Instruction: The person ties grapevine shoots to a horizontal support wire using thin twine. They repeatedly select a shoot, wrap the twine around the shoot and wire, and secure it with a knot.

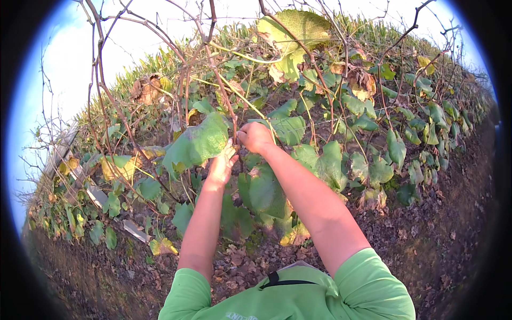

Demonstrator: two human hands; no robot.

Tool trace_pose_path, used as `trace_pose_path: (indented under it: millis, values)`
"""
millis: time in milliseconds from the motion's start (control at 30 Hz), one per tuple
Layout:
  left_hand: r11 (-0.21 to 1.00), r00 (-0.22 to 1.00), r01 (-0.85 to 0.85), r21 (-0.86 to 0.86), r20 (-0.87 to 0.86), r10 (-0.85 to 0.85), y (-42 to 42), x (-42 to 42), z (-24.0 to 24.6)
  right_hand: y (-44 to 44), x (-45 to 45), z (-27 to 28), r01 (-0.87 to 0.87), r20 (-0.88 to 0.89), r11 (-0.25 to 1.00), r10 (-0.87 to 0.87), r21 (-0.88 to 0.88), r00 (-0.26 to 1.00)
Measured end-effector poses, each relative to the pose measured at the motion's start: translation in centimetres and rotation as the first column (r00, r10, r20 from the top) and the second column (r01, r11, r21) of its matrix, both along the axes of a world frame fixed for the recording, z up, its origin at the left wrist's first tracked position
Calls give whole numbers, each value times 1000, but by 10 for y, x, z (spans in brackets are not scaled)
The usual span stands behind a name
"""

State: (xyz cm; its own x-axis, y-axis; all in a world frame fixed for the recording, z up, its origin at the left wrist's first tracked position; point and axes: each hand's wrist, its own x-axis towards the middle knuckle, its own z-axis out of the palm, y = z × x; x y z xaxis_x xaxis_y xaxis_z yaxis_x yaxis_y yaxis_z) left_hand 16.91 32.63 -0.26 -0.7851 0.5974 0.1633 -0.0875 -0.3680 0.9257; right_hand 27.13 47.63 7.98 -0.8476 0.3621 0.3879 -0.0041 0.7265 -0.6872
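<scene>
Both my hands meet at a thin brown grapevine cane point(227, 98) in the middle of the view. My right hand point(255, 137) is closed with its fingertips on the cane. Just below and to its left, my left hand point(224, 162) has its thumb and fingers around the same cane, palm partly turned up. A large green vine leaf point(198, 142) lies directly left of my hands and hides a little of the cane. Another green leaf point(289, 129) is behind my right wrist. Whether a small tie or clip is between my fingers cannot be told.
Bare canes rise on both sides, and a thin wire point(316, 122) runs near my right hand. A large yellow-green leaf point(306, 32) hangs above. A leaning wooden post point(60, 150) stands at the left, with a pale slat point(136, 231) below. Dry leaves cover the ground point(404, 248).
</scene>
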Motion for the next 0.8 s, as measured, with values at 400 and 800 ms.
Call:
trace_pose_path:
  millis: [400,800]
  values:
    - [969,979,-12,246,200,-39,14,11,5,15,-7,-4,-186,37,975,183,124,982]
    - [962,989,138,236,17,-146,5,0,-13,4,10,6,-118,96,990,110,81,989]
